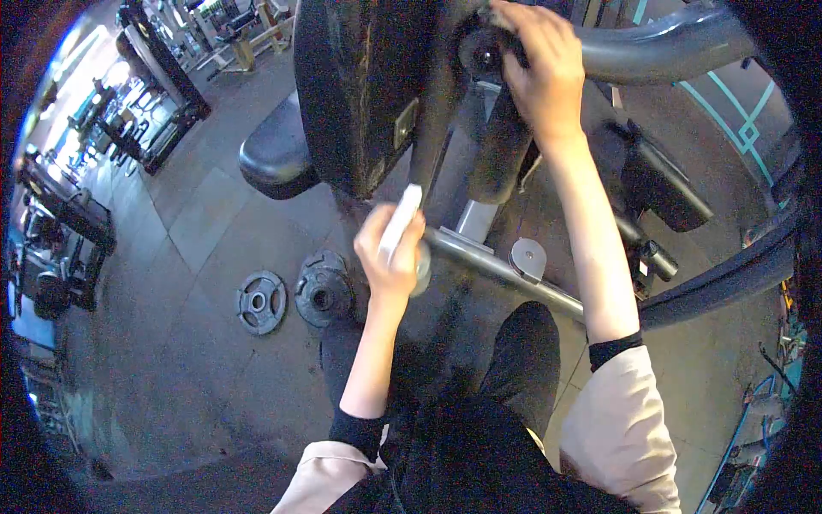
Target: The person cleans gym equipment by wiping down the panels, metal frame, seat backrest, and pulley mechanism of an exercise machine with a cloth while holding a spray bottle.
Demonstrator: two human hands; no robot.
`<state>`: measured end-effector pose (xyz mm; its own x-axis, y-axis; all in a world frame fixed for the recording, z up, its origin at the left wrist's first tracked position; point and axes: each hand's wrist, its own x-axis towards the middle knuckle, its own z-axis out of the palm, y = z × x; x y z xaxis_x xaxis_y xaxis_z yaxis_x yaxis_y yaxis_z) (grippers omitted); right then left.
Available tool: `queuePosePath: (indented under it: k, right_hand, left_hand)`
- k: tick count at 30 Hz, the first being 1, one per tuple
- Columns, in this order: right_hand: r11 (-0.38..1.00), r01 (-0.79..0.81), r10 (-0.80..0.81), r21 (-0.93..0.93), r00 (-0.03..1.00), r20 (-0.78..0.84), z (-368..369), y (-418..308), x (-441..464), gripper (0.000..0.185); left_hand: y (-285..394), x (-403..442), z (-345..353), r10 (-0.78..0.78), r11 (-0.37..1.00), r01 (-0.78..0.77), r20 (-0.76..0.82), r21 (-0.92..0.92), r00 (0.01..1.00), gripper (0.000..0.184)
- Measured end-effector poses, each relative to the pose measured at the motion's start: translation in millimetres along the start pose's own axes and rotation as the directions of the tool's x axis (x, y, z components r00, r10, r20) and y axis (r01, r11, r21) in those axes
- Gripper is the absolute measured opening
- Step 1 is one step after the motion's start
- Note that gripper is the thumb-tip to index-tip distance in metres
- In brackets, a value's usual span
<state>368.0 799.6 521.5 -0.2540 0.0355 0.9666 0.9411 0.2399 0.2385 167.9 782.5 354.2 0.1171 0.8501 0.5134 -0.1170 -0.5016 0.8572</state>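
My left hand [391, 255] is closed around a small white object [401, 224] that sticks up past the fingers; what it is cannot be made out. It is in front of the gym machine's dark frame, somewhat blurred. Higher up, my right hand [545, 73] rests on a black round part [485, 53] of the machine, beside a thick grey curved tube [664, 47]. Its fingers bend over the top of that part, and the fingertips are partly hidden. A tall black pad [342, 94] stands left of the hands.
Two weight plates, one [260, 302] beside another [324, 289], lie on the floor at left. A black seat pad [276, 152] juts out behind. A steel floor bar [505, 272] crosses ahead of my knees, near a round grey disc [528, 255]. More gym machines stand far left.
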Motion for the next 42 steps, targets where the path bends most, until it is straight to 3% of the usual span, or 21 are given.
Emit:
queuePosePath:
  k: [1, 2, 3, 5, 8, 10, 16, 19, 22, 26, 32, 36, 38, 41, 42]
  right_hand:
    - [0.995, 0.044, -0.04, -0.088, 0.998, 0.046, -6, -4, 2, 0.038]
    - [0.99, 0.048, -0.036, -0.132, 0.996, 0.086, -8, -5, 1, 0.04]
    - [0.984, 0.048, -0.025, -0.173, 0.991, 0.132, -7, -5, -7, 0.044]
    - [0.981, 0.023, 0.021, -0.19, 0.973, 0.228, -7, -6, -18, 0.05]
    - [0.934, 0.234, -0.141, -0.27, 0.936, 0.323, -9, 3, -30, 0.031]
    - [0.963, 0.161, -0.084, -0.217, 0.942, 0.325, -9, 0, -42, 0.033]
    - [0.978, -0.064, 0.112, -0.2, 0.964, 0.241, -5, -17, -61, 0.038]
    - [0.966, -0.165, 0.203, -0.198, 0.961, 0.189, -3, -28, -78, 0.041]
    - [0.965, -0.161, 0.203, -0.206, 0.959, 0.2, 1, -32, -92, 0.04]
    - [0.966, -0.085, 0.14, -0.246, 0.966, 0.217, 10, -31, -93, 0.037]
    - [0.935, -0.093, 0.162, -0.341, 0.97, 0.18, 27, -39, -91, 0.034]
    - [0.956, -0.021, 0.112, -0.291, 0.947, 0.301, 28, -42, -91, 0.031]
    - [0.984, -0.094, 0.138, -0.154, 0.942, 0.305, 11, -45, -81, 0.034]
    - [0.934, -0.326, 0.32, 0.148, 0.945, 0.067, -18, -52, -64, 0.05]
    - [0.944, -0.298, 0.31, 0.142, 0.948, -0.076, -22, -46, -59, 0.05]
  left_hand:
    - [-6, -15, -8, -0.177, 0.983, 0.177, 0.003, -0.037, 0.984, 0.016]
    - [-23, -32, -17, -0.234, 0.972, 0.234, 0.018, -0.001, 0.972, 0.018]
    - [-42, -47, -25, -0.18, 0.979, 0.178, 0.017, 0.104, 0.983, 0.017]
    - [-61, -77, -44, -0.248, 0.951, 0.229, 0.07, 0.206, 0.966, 0.013]
    - [-82, -109, -65, -0.3, 0.914, 0.263, 0.075, 0.31, 0.951, 0.012]
    - [-87, -118, -70, -0.339, 0.915, 0.312, 0.073, 0.255, 0.938, 0.012]
    - [-103, -118, -52, -0.155, 0.982, 0.144, 0.086, 0.123, 0.984, 0.014]
    - [-115, -131, -42, -0.246, 0.964, 0.238, 0.059, 0.114, 0.967, 0.014]
    - [-147, -152, -47, -0.138, 0.962, 0.106, 0.115, 0.253, 0.984, 0.015]
    - [-167, -181, -61, -0.19, 0.962, 0.147, 0.177, 0.232, 0.966, 0.015]
    - [-155, -191, -59, -0.256, 0.935, 0.163, 0.281, 0.314, 0.925, 0.016]
    - [-150, -191, -55, -0.244, 0.942, 0.149, 0.308, 0.301, 0.92, 0.019]
    - [-152, -191, -50, -0.202, 0.95, 0.102, 0.33, 0.296, 0.922, 0.019]
    - [-155, -195, -46, -0.147, 0.948, 0.032, 0.347, 0.315, 0.926, 0.019]
    - [-155, -195, -44, -0.132, 0.951, 0.019, 0.348, 0.308, 0.928, 0.019]
